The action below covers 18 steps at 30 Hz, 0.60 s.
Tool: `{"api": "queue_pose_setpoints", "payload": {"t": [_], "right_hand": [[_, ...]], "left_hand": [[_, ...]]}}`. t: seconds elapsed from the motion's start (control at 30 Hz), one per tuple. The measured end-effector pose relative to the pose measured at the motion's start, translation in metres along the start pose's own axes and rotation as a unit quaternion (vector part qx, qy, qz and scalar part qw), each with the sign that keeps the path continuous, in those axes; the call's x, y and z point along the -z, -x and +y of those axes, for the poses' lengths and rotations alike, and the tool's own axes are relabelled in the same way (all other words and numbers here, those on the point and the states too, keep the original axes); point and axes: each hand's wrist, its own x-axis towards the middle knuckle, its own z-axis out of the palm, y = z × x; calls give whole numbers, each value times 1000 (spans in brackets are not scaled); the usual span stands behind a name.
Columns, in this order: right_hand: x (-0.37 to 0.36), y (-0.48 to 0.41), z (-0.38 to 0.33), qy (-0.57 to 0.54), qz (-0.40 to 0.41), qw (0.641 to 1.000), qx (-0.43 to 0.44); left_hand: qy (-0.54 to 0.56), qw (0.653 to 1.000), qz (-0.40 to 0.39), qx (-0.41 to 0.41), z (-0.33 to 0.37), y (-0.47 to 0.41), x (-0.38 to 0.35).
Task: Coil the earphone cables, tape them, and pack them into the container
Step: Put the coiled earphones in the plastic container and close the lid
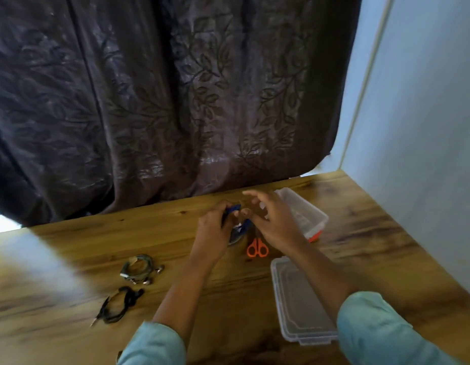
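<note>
My left hand (213, 227) grips a blue earphone cable (245, 225) held just above the wooden table (70, 259). My right hand (270, 219) hovers beside it, fingers spread, its thumb tip close to the blue cable. A roll of tape (235, 237) lies partly hidden under my left hand. A grey coiled earphone (138, 267) with a strip of tape on it lies at the left, and a black coiled earphone (120, 304) nearer me. The clear container (305, 209) stands open behind my right hand.
Orange-handled scissors (257, 248) lie between my forearms. The container's clear lid (299, 299) lies flat under my right forearm. A dark curtain (163, 101) hangs along the table's far edge and a pale wall (412, 127) bounds the right side.
</note>
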Motion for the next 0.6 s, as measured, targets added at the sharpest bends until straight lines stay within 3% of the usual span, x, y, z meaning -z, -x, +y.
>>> {"api": "queue_pose_setpoints", "payload": {"t": [0.23,0.33,0.6], "right_hand": [[43,-10,34,-5,41,999,-7],[59,-22,49,-20,12,999,-32],[65,-51,98,-47,-20,988,-145]], "left_hand": [[33,997,-61,-20,24,-36,-50],[91,993,-72,-21,30,-51,-65],[152,981,-86,90,17,-82,-101]]}}
